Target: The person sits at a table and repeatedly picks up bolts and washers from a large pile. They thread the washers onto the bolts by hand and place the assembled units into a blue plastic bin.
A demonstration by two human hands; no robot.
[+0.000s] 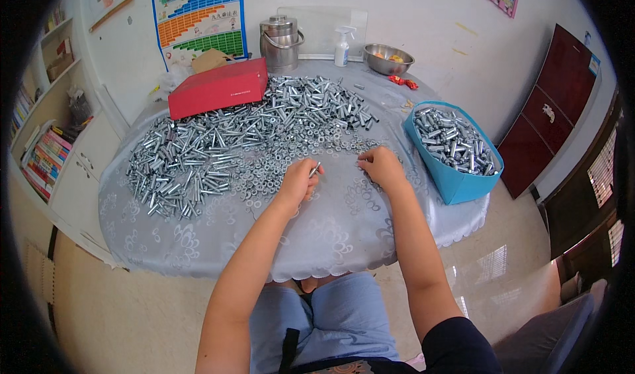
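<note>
My left hand [299, 184] is closed around a small silver metal bolt [315, 169], its end poking out past the thumb and forefinger. To its right, my right hand [383, 167] reaches down to the tabletop, fingertips pinched together beside scattered nuts and washers [360, 143]. Whatever sits between those fingertips is too small to make out. Beyond and left of my left hand spread many loose nuts [264, 175]. Behind them lies a wide heap of silver bolts and metal sleeves [198, 152].
A blue fabric bin [456, 185] full of metal pieces stands at the right. A red box [218, 91] rests on the heap. At the back are a steel pot [279, 49], a spray bottle [342, 48] and a steel bowl [388, 61]. A grey cloth [198, 245] covers the table.
</note>
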